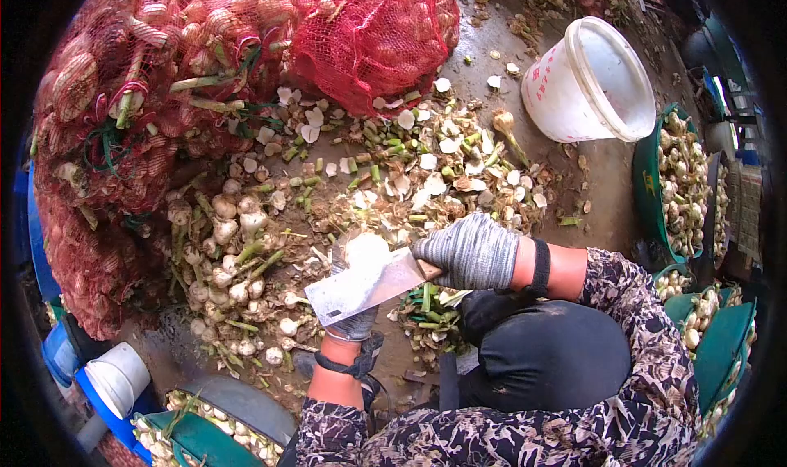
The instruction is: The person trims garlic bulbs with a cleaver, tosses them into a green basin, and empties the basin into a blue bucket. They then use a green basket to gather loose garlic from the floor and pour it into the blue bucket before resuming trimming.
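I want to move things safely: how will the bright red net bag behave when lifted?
The bright red net bag is probably heavy, as many garlic bulbs fill it. It may sag and change shape, since its mesh looks thin and creased.

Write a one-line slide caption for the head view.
Gloved right hand holds a cleaver against a garlic bulb in the gloved left hand, above scattered trimmings.

1 white bucket [566,86] on the floor [611,217], 1 white pail [121,377] near blue tub [111,418]
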### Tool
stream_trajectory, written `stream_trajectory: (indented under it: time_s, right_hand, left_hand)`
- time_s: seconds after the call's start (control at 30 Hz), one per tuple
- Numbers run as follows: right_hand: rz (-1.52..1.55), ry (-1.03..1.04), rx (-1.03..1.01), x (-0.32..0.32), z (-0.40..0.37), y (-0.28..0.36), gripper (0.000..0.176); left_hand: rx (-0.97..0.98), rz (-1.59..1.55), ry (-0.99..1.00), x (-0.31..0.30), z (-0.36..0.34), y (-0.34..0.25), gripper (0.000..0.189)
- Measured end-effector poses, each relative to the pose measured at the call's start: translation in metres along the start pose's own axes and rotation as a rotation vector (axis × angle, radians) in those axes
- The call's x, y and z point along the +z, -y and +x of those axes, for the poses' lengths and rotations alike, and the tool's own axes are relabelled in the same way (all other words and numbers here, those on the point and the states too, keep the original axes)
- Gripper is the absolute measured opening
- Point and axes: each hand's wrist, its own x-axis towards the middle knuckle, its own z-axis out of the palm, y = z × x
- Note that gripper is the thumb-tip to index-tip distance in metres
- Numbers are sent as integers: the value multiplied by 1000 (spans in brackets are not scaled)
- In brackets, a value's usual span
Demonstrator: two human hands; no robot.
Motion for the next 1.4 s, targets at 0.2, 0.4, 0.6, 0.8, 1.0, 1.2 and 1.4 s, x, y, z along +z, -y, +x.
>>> stream_trajectory:
  time_s: [0.2, 0.4, 0.6, 0.8, 1.0, 1.2, 1.4]
  right_hand:
    - [-46, 34, -16, 10, 2, -4, 22]
    - [-24, -19, 105, 31, 10, -33, 22]
    - [65, -185, 400, 40, -14, -84, 19]
    - [78, -48, -10, 13, -7, -9, 25]
    - [-17, 62, -82, 10, 0, 1, 27]
    - [-55, -1, -69, 26, 3, -14, 23]
    - [-44, -91, 384, 43, -2, -91, 19]
  left_hand:
    - [-24, -393, -211, -3, 8, -35, 42]
    - [30, -269, -238, 4, 0, -36, 46]
    - [-87, -488, -309, -8, 4, -56, 76]
    - [-348, -843, -23, 19, -2, -17, 59]
    - [-226, -870, -233, 7, -4, -36, 59]
    - [-55, -426, -258, -2, 5, -52, 59]
    - [71, -97, -316, -17, -24, -75, 66]
